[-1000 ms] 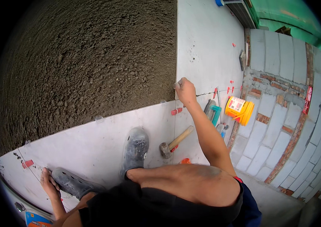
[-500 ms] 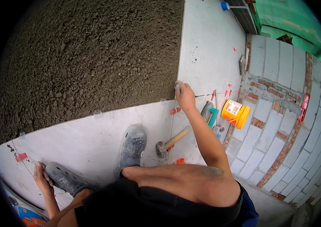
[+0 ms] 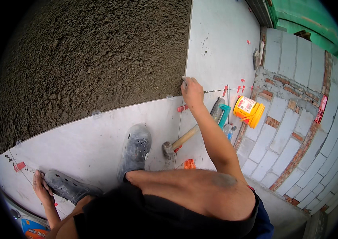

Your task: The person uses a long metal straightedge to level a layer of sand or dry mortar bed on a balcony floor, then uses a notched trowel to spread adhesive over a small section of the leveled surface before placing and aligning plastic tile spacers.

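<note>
At the corner where the pale floor tiles (image 3: 159, 115) meet the bed of damp mortar (image 3: 109, 55), my right hand (image 3: 193, 91) pinches a small clear plastic tile clip (image 3: 184, 82), mostly covered by the fingers. Matching clear clips (image 3: 96, 114) stand along the tile edge to the left. Just below my right hand, a red wedge (image 3: 182, 108) sits on a tile joint. My left hand (image 3: 42, 187) rests low on the tile beside my left grey clog (image 3: 71, 187), fingers stretched out and partly in shade. Another red wedge (image 3: 19, 166) lies above it.
A hammer (image 3: 180, 141) lies on the tiles left of my right forearm. Beyond the forearm are a trowel with a green handle (image 3: 224, 115) and a tipped yellow bucket (image 3: 248, 111) by the block wall (image 3: 292, 131). My right clog (image 3: 135, 149) stands mid-tile; an orange-red bag (image 3: 189, 163) is near my knee.
My right hand has shifted slightly up and left along the tile corner, still pinching. The view has tilted a little. My left hand stays beside the clog.
</note>
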The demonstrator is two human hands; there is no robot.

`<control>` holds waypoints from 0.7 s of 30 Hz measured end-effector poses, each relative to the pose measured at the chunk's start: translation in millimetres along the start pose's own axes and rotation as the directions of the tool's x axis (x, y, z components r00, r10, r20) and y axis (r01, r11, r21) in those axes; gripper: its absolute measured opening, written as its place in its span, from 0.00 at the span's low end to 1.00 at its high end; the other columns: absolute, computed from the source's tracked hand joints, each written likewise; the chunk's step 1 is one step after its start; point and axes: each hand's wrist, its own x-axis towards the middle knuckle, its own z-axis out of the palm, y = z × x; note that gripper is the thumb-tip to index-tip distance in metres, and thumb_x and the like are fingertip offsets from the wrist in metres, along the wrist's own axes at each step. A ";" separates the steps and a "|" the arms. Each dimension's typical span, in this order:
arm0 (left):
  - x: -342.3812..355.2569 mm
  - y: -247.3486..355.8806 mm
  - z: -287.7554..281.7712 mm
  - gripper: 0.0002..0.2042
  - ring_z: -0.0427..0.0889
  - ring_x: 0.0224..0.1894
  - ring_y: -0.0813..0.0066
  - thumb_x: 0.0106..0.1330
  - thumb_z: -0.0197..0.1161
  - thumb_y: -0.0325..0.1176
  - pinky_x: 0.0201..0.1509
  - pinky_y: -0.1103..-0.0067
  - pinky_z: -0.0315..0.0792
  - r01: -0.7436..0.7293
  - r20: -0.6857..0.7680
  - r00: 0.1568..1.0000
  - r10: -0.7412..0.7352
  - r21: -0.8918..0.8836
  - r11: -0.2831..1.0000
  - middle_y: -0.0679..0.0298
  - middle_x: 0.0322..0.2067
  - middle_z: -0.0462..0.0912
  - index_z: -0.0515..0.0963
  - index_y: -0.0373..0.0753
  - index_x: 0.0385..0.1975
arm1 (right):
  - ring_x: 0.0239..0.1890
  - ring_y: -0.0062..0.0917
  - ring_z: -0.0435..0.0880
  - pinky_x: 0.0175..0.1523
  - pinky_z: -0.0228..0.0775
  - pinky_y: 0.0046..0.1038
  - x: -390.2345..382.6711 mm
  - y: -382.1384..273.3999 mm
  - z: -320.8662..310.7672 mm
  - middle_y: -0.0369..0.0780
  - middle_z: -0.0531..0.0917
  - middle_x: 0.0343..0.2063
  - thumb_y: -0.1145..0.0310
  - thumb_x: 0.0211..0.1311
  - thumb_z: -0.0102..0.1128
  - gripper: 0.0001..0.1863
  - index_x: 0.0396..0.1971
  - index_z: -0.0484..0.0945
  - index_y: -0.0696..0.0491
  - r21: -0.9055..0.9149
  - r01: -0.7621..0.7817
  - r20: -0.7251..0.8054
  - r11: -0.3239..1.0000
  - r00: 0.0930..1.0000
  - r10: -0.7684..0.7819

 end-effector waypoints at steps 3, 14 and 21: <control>-0.6 -1.3 0.9 0.16 0.51 0.03 0.85 0.70 0.55 0.45 0.05 0.84 0.45 0.002 0.000 1.000 -0.002 -0.027 1.000 0.73 0.08 0.59 0.73 0.37 0.29 | 0.32 0.44 0.80 0.38 0.75 0.41 4.7 0.2 0.8 0.46 0.79 0.32 0.74 0.53 0.60 0.14 0.41 0.77 0.55 -0.055 -0.019 0.020 0.998 1.000 0.020; 0.3 -6.9 -4.2 0.15 0.50 0.03 0.85 0.72 0.52 0.44 0.05 0.85 0.45 0.000 0.053 0.999 0.007 -0.136 0.991 0.73 0.08 0.60 0.72 0.36 0.31 | 0.33 0.44 0.81 0.39 0.74 0.40 -13.8 -7.8 -23.2 0.48 0.81 0.32 0.73 0.56 0.60 0.23 0.54 0.71 0.49 0.099 -0.202 0.024 0.974 0.979 0.201; 2.1 -8.2 -2.7 0.15 0.50 0.03 0.85 0.72 0.52 0.43 0.05 0.85 0.45 0.021 0.054 0.998 -0.014 -0.136 0.990 0.73 0.08 0.60 0.72 0.36 0.32 | 0.33 0.45 0.80 0.39 0.74 0.40 -6.4 -5.9 -13.8 0.47 0.79 0.32 0.73 0.56 0.60 0.22 0.52 0.72 0.48 0.025 -0.107 0.027 0.994 0.994 0.107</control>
